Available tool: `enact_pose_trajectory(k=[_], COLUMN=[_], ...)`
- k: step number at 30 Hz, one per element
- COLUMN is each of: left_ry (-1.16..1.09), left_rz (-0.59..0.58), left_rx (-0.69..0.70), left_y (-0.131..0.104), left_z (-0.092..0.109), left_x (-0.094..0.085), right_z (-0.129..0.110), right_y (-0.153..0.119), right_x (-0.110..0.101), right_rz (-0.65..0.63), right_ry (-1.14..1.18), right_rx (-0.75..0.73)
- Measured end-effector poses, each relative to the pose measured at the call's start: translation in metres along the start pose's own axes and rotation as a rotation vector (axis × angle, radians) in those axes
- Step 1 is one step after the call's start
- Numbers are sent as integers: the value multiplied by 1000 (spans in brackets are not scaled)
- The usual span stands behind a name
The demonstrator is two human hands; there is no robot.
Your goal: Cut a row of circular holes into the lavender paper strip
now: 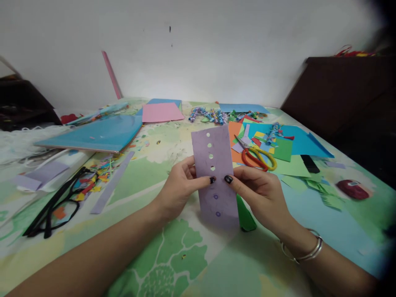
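Both hands hold up a strip of purple paper (213,152) just above the table. My left hand (182,183) pinches its left edge, thumb in front and fingers behind. My right hand (260,192) grips the right edge the same way. Several punched holes run down the upper half in a line, and small drawn circles mark the lower part. Behind the paper's lower right stands a green object (246,214), partly hidden. Scissors (258,159) with red and yellow handles rest on coloured paper beyond my right hand.
Black-framed glasses (63,210) lie among paper scraps at left, near a thin purple strip (114,181). A blue folder (95,134) and pink paper (161,112) sit farther back. Curled paper pieces (213,115) lie near the wall. A dark phone-like object (310,163) is at right.
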State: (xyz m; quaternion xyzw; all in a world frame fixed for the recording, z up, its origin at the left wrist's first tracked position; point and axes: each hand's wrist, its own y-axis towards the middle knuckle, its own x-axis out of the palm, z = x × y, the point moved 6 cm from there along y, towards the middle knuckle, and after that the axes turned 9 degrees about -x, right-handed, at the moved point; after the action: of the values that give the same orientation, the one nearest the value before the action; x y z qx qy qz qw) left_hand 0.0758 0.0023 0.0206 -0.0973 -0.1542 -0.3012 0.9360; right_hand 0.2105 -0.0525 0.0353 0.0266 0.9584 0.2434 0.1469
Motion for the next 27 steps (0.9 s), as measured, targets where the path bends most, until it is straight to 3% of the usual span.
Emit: enact_pose_trajectory(k=[7, 15, 27], left_ry=[-60, -154, -218], left_rz=[-12, 53, 72], left_rx=[-93, -246, -245], left_y=[1, 3, 2], left_z=[0, -9, -11], left_x=[-1, -7, -6], right_z=[-3, -2, 0], right_y=[-1, 3, 3], right_x=[0, -4, -3], right_rz=[-36, 5, 13], right_ry=[-54, -23, 17], right_rx=[-39, 18, 4])
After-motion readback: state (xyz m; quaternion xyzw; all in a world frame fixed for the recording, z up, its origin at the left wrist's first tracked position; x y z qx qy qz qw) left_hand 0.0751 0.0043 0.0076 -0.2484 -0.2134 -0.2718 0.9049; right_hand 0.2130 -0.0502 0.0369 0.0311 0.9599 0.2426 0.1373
